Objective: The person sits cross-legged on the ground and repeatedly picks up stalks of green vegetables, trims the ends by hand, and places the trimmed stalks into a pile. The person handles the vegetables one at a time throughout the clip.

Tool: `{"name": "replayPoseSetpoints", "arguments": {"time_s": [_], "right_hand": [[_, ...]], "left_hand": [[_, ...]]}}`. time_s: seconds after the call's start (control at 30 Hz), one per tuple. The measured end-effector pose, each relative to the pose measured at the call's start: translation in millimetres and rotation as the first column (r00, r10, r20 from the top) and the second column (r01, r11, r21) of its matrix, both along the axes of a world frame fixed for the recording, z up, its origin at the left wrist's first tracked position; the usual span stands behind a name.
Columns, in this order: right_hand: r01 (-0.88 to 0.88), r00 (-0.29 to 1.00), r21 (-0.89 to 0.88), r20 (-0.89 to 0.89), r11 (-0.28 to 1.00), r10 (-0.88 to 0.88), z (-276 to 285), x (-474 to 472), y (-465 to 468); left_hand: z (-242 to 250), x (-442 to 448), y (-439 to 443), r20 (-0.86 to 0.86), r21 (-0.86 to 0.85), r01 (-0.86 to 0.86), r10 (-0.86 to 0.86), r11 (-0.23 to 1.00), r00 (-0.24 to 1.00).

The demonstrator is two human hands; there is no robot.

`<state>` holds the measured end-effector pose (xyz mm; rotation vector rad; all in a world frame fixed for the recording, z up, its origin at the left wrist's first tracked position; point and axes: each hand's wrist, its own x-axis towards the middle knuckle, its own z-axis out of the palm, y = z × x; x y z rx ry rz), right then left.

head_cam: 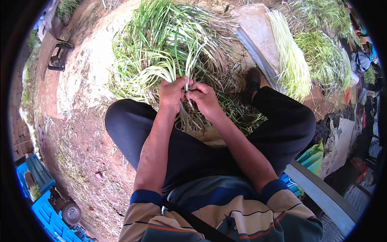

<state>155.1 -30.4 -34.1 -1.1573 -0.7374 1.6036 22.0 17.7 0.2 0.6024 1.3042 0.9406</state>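
Observation:
My left hand [173, 92] is closed around a bunch of pale yellow-green leafy stalks [161, 69], whose leaves fan out up and to the left. Close on its right, the fingers of my right hand [201, 95] pinch the lower end of a few white-stemmed green stalks [190, 65]. Stalk ends hang below both hands, between my knees. Beyond the hands lies a large heap of long green leafy stalks [169, 27], with brownish root ends towards the right.
A row of trimmed pale stalks [291, 57] lies along a plastic sheet [257, 33] at the right. Farther right is another green heap [323, 60]. A small black stool frame [60, 56] stands at the left. A blue vehicle [51, 214] is at lower left, a grey beam [320, 193] at lower right.

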Motion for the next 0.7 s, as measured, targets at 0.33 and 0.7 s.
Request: {"name": "replayPoseSetpoints", "arguments": {"time_s": [0.33,0.7], "right_hand": [[-0.011,0.999,-0.106,-0.05,0.994,0.006,-7,16,-9],[0.208,0.961,-0.23,-0.132,0.951,-0.242,-54,15,-10]], "left_hand": [[-7,-4,3,0.031,0.083,-0.098,0.096,0.992,0.995],[0,11,-1,0.095,0.125,-0.152,0.141,0.98,0.986]]}}
